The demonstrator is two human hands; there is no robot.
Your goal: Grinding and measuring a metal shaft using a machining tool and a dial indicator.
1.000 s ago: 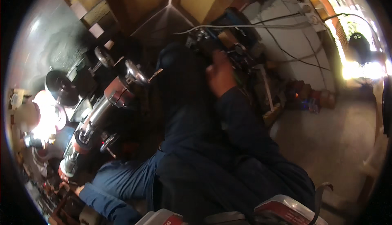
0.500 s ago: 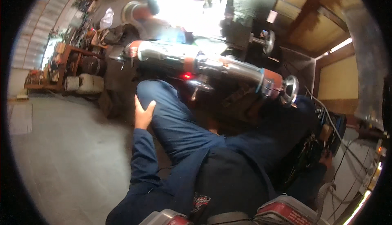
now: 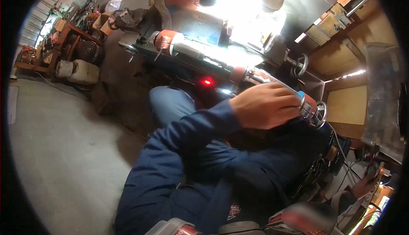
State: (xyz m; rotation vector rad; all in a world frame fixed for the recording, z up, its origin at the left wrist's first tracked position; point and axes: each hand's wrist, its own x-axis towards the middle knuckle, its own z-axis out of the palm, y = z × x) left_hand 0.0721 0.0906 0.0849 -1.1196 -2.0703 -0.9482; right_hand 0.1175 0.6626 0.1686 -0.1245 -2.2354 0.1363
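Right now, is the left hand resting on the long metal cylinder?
Yes, the left hand lies over the right end of the long metal cylinder.

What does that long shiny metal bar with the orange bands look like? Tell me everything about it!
The long metal bar is a shiny silver cylinder with orange bands near each end. It lies slanted across the workbench, running from upper left down to lower right, under a very bright lamp that makes it glare. Its lower right end carries a small round handwheel and a blue ring. The left hand rests over that end, in a dark blue sleeve. A red light glows just below its middle.
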